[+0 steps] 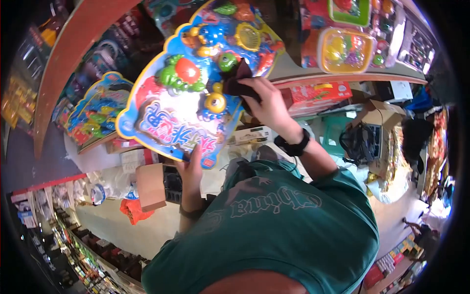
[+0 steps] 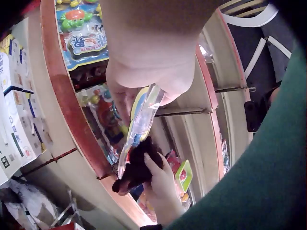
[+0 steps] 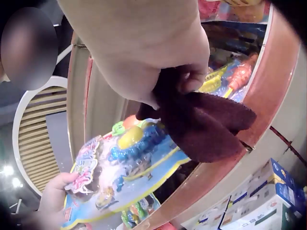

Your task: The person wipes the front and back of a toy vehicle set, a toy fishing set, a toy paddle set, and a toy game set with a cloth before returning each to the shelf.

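Observation:
A large blister-packed toy set (image 1: 147,110) on a blue card with a yellow edge is tilted up in front of the person. Its plastic cover shows a green and red crab, a yellow and blue toy and a yellow net. My left hand (image 1: 191,169) grips its lower edge, thumb on the front. In my right hand (image 1: 272,105) is a dark maroon cloth (image 3: 201,124), bunched in the fingers, with loose flaps hanging down. The cloth lies against the front of the pack near its right side.
Another toy pack (image 1: 98,105) sits on the shelf to the left. Plastic tubs of toys (image 1: 346,51) stand on the curved shelf at upper right. Below are a red box (image 1: 318,93), an open cardboard box (image 1: 151,187) and an orange bag (image 1: 134,210) on the floor.

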A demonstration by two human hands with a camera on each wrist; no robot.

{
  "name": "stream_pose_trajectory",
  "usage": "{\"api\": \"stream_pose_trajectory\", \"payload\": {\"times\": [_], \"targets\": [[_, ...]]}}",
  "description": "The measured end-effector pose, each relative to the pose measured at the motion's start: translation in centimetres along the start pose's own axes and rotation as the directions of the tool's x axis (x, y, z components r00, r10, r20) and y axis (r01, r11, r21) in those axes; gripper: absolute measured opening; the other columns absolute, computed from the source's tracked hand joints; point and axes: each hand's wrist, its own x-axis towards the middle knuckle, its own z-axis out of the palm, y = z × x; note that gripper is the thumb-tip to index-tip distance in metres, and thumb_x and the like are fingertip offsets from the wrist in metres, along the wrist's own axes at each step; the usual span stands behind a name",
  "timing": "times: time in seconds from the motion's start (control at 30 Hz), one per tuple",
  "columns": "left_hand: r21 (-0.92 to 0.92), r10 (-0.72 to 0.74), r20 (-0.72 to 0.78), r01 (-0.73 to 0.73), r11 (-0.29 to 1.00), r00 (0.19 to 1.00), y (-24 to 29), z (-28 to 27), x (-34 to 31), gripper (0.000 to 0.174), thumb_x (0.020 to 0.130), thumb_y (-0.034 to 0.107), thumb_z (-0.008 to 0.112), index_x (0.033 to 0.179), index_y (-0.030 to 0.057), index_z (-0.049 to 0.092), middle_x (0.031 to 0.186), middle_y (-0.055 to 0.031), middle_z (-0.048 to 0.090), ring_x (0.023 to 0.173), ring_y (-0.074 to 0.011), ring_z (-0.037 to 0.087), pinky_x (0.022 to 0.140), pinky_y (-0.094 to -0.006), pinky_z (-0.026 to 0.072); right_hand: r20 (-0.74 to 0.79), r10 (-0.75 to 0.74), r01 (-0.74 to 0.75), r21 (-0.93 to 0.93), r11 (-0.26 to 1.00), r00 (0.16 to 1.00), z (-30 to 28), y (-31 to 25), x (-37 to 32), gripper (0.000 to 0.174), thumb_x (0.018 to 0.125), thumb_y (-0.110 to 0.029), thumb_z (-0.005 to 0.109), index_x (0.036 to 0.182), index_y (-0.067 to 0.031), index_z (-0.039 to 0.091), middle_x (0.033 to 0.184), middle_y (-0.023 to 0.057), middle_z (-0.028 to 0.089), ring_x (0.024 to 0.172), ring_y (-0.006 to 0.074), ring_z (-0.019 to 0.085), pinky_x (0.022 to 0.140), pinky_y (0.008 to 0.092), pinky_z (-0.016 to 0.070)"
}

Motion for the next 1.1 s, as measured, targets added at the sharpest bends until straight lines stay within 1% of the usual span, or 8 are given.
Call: {"api": "stream_pose_trajectory", "payload": {"times": [0.07,0.1,0.23,0.37,0.5,0.7,0.77,1.1], "targets": [[0.030,0.033,0.067,-0.035,0.999,0.997,-0.3,-0.4,0.0,0.043,0.087,-0.007,0.060,0.127,-0.0028,0.045,0.117,-0.0112,0.059,0.103,-0.0156,0.058,0.090,-0.0302,0.0476,-0.011,0.010,-0.010,0.004,1.000,1.000,1.1,1.4,-0.8,0.037,0.075,0.001,0.066,0.111,-0.0056,0.059,0.097,0.0151,0.059,0.091,0.0371,0.060,0.077,0.0405,0.0501],[0.020,0.032,0.048,-0.033,0.999,0.998,-0.2,0.0,-0.1,0.043,0.087,-0.006,0.060,0.127,-0.0028,0.045,0.118,-0.0114,0.058,0.104,-0.0156,0.058,0.090,-0.0303,0.0475,-0.001,0.030,-0.030,-0.030,0.999,1.000,1.1,1.4,-1.1,0.034,0.079,0.000,0.066,0.112,-0.0023,0.059,0.098,0.0156,0.061,0.092,0.0357,0.061,0.079,0.0373,0.0503],[0.009,0.027,0.004,-0.027,1.000,1.000,0.3,0.4,-0.3,0.044,0.087,-0.006,0.060,0.128,-0.0027,0.043,0.121,-0.0121,0.056,0.106,-0.0155,0.057,0.091,-0.0305,0.0470,0.026,0.000,0.002,-0.077,0.997,1.000,0.6,1.6,-0.9,0.036,0.077,0.001,0.066,0.112,-0.0027,0.059,0.098,0.0157,0.061,0.091,0.0363,0.061,0.078,0.0388,0.0506],[0.043,0.028,0.017,-0.029,0.999,0.999,1.1,0.7,-0.3,0.046,0.087,-0.006,0.060,0.129,-0.0030,0.042,0.120,-0.0119,0.056,0.107,-0.0153,0.056,0.091,-0.0301,0.0465,-0.069,-0.018,0.010,-0.113,0.994,0.997,0.2,1.6,-0.1,0.038,0.073,0.000,0.066,0.110,-0.0063,0.060,0.090,0.0145,0.060,0.087,0.0361,0.060,0.075,0.0412,0.0506],[0.037,0.101,0.055,-0.103,0.994,0.993,1.0,0.7,-0.4,0.047,0.087,-0.007,0.060,0.130,-0.0033,0.042,0.120,-0.0115,0.056,0.106,-0.0145,0.056,0.091,-0.0295,0.0459,-0.213,-0.025,-0.005,-0.139,0.990,0.977,-0.5,1.3,1.2,0.036,0.077,-0.001,0.065,0.112,-0.0061,0.059,0.096,0.0156,0.061,0.089,0.0375,0.060,0.075,0.0410,0.0507],[0.057,0.133,0.175,-0.145,0.988,0.975,1.4,0.7,-0.3,0.039,0.087,-0.006,0.059,0.124,-0.0046,0.047,0.115,-0.0092,0.059,0.101,-0.0120,0.057,0.087,-0.0266,0.0474,-0.108,0.060,-0.083,-0.225,0.971,0.992,-0.5,2.7,1.3,0.034,0.079,-0.003,0.064,0.111,-0.0056,0.058,0.095,0.0168,0.060,0.087,0.0388,0.059,0.074,0.0435,0.0498],[0.033,0.107,0.142,-0.113,0.993,0.984,1.2,0.6,-0.2,0.039,0.088,-0.006,0.059,0.124,-0.0045,0.047,0.115,-0.0090,0.059,0.100,-0.0116,0.058,0.085,-0.0260,0.0478,-0.060,0.121,-0.132,-0.251,0.959,0.991,-0.7,3.2,1.1,0.031,0.079,-0.003,0.064,0.110,-0.0050,0.058,0.095,0.0183,0.060,0.088,0.0399,0.060,0.074,0.0448,0.0495],[0.060,0.135,0.198,-0.149,0.987,0.971,1.3,0.3,-0.1,0.034,0.088,-0.004,0.059,0.121,-0.0046,0.051,0.114,-0.0085,0.059,0.100,-0.0121,0.057,0.088,-0.0273,0.0456,-0.282,-0.091,0.029,-0.217,0.976,0.955,-2.7,1.5,5.9,0.031,0.080,-0.005,0.066,0.111,-0.0057,0.061,0.096,0.0176,0.064,0.089,0.0363,0.063,0.078,0.0390,0.0509]]}}
